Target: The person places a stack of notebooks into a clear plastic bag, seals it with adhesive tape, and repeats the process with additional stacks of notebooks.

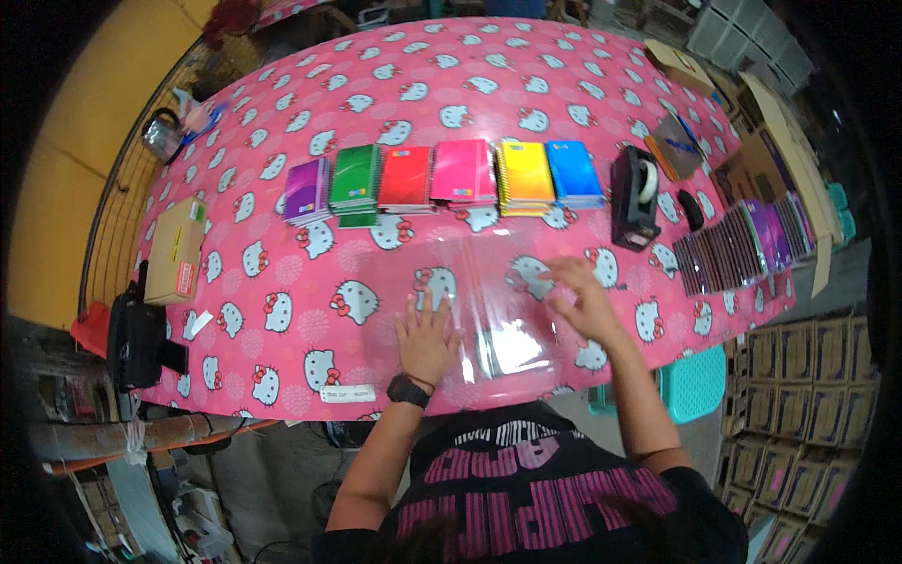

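Note:
A clear plastic sheet or cover (489, 273) with a vertical crease lies on the table in front of me and reflects the light. My left hand (427, 340), with a dark watch at the wrist, presses flat on its left part, fingers spread. Around the sheet's right edge is my right hand (581, 301), its fingers apart and slightly bent with nothing seen in them; whether they touch the plastic I cannot tell. Beyond the sheet stand stacks of spiral notebooks in a row: purple (306, 191), green (355, 177), red (406, 179), pink (463, 173), yellow (526, 176) and blue (574, 173).
A black tape dispenser (635, 199) stands right of the notebooks. Further right are wrapped notebooks (728, 249) and an open carton (756, 174). At the left are a cardboard box (176, 252) and a black bag (134, 329). A white strip (348, 394) lies near the front edge.

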A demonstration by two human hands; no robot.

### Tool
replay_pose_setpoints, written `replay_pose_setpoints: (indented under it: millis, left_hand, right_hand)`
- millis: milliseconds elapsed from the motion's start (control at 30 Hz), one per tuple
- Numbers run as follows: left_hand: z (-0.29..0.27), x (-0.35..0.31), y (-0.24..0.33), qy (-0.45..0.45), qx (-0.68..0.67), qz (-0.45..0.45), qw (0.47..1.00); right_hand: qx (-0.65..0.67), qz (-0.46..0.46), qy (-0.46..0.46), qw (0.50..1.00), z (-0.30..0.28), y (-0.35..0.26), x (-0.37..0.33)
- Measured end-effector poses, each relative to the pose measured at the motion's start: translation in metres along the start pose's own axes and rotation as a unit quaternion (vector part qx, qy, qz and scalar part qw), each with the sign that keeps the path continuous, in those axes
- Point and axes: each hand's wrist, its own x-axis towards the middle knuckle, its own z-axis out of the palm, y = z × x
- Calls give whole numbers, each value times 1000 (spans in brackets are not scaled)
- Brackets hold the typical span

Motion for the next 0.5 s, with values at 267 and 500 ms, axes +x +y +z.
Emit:
replay_pose_setpoints:
  millis: [267, 500]
  left_hand:
    - [-48, -10, -48, 90, -182, 5, 979]
    - [-74, -16, -140, 224, -304, -79, 923]
  right_hand:
    - [75, -39, -99, 992, 98, -55, 100]
    - [-79, -215, -138, 964, 244, -131, 238]
